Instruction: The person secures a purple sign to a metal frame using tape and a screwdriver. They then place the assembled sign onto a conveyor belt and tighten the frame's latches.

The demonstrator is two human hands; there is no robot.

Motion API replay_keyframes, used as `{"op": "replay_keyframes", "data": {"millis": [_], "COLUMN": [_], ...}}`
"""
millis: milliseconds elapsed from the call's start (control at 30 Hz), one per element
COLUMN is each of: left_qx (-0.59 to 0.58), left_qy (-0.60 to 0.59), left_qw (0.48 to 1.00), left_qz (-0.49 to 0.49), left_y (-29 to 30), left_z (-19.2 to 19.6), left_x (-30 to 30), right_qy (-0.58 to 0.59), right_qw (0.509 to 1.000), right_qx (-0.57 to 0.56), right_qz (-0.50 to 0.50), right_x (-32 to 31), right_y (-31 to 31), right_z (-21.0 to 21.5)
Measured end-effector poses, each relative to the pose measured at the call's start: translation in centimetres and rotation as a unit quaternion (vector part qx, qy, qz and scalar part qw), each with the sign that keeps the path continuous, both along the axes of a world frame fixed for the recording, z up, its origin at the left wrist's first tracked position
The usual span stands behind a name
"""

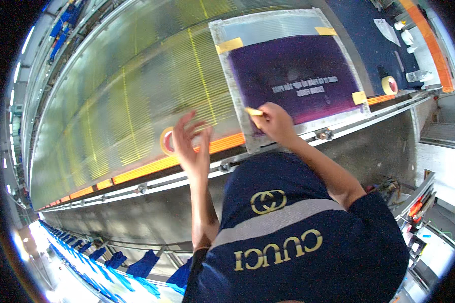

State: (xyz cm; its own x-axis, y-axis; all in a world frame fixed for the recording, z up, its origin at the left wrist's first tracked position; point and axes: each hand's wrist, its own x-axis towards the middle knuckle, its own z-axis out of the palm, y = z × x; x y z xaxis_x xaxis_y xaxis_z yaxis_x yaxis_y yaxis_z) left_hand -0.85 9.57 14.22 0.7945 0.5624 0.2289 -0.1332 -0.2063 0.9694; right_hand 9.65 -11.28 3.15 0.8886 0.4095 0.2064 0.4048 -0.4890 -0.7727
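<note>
A framed printing screen with a purple mesh and pale lettering lies on the long table. Strips of yellow masking tape sit on its two upper corners and its lower right corner. My right hand is over the lower left part of the frame, its fingers closed on a short piece of masking tape. Further left, my left hand is raised with fingers spread and slightly blurred. A roll of masking tape shows beside it, partly hidden behind the hand.
The long table carries yellow lines and an orange strip near its front edge. A metal rail with small clamps runs along it. Another tape roll and a clear bottle are at right. Blue cloths hang at lower left.
</note>
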Motion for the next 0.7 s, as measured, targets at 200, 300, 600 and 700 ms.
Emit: {"op": "replay_keyframes", "data": {"millis": [200,300,600,700], "left_qx": [-0.231,-0.274,0.212,0.372], "left_qy": [-0.341,-0.380,-0.062,0.050], "left_qw": [0.804,0.754,0.973,0.922], "left_qz": [-0.429,-0.460,-0.063,-0.100], "left_y": [-5.3,-6.3,-4.9,-3.4], "left_z": [15.1,15.6,7.3,-7.2], "left_x": [-4.4,-3.8,-2.5,-0.1], "right_qy": [0.390,0.420,0.367,0.292], "right_qw": [0.893,0.880,0.922,0.949], "right_qx": [0.220,0.221,0.099,0.046], "right_qz": [-0.033,0.001,0.077,0.109], "right_x": [0.3,-0.3,0.6,0.0], "right_y": [-3.3,-3.0,-4.6,-3.9], "right_z": [-4.6,-4.0,-6.4,-4.3]}}
